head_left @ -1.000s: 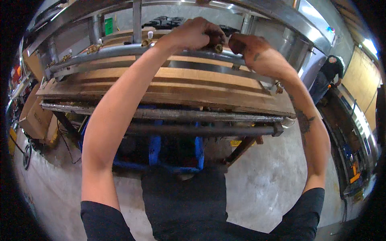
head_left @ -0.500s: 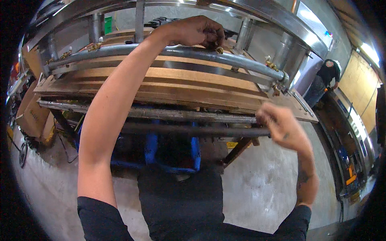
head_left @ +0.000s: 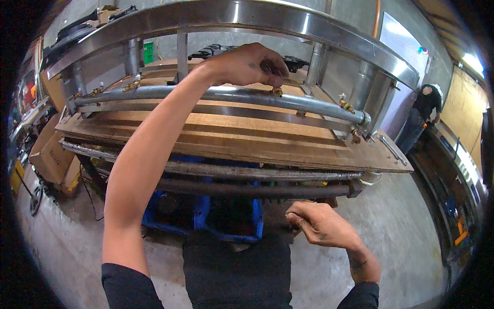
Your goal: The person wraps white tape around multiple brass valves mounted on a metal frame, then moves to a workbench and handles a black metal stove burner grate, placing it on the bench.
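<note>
A grey metal pipe (head_left: 226, 94) with several brass gas valves runs across a stainless steel frame (head_left: 242, 15). Over the pipe reaches my left hand (head_left: 252, 66), its fingers curled and pinching at a brass valve (head_left: 277, 91) on the pipe's top; the fingers hide part of that valve. Further right on the pipe stands another brass valve (head_left: 346, 104), untouched. Below the table edge, close to my body, my right hand (head_left: 324, 225) is closed with thumb and fingers pressed together. Whatever it may hold is too small or hidden to make out.
The frame rests on a plywood-topped table (head_left: 309, 152). Beneath it are blue bins (head_left: 260, 221). A long metal tool (head_left: 392, 148) lies at the right table corner. Cardboard boxes (head_left: 51, 157) stand left. Far right, a person (head_left: 424, 110) bends beside another long metal unit (head_left: 458, 170).
My right hand has come down and left, from beside the table's right edge to in front of my body. My left hand stays at the same valve. The view has tilted slightly.
</note>
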Available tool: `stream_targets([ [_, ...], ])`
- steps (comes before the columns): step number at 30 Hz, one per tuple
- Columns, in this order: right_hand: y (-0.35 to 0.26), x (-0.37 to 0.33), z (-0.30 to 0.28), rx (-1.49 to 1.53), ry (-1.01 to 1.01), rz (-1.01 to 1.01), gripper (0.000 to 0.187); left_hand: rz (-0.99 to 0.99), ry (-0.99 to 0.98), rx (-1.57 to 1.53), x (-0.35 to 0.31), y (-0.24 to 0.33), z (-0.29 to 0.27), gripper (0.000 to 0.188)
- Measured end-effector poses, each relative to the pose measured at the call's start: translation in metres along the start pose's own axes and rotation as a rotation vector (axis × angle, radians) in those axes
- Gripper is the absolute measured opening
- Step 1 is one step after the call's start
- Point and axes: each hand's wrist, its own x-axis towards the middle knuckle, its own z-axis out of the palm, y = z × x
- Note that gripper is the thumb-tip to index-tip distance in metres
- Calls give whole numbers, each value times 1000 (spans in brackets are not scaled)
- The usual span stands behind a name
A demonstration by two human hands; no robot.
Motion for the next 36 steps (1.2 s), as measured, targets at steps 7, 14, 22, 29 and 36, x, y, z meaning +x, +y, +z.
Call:
stream_targets([
  [7,5,-8,6,90,-31,51,16,109,-16,-55,9,-22,5,17],
  [14,20,-20,18,150,3,97,21,237,220,54,7,-31,11,23],
  [22,24,-10,59,245,221,18,20,-152,534,105,-52,25,30,29],
  [29,20,23,107,637,297,73,33,-194,606,-322,-229,125,159,24],
  [36,8,57,171,721,375,160,36,-684,522,-712,-288,159,230,48],
])
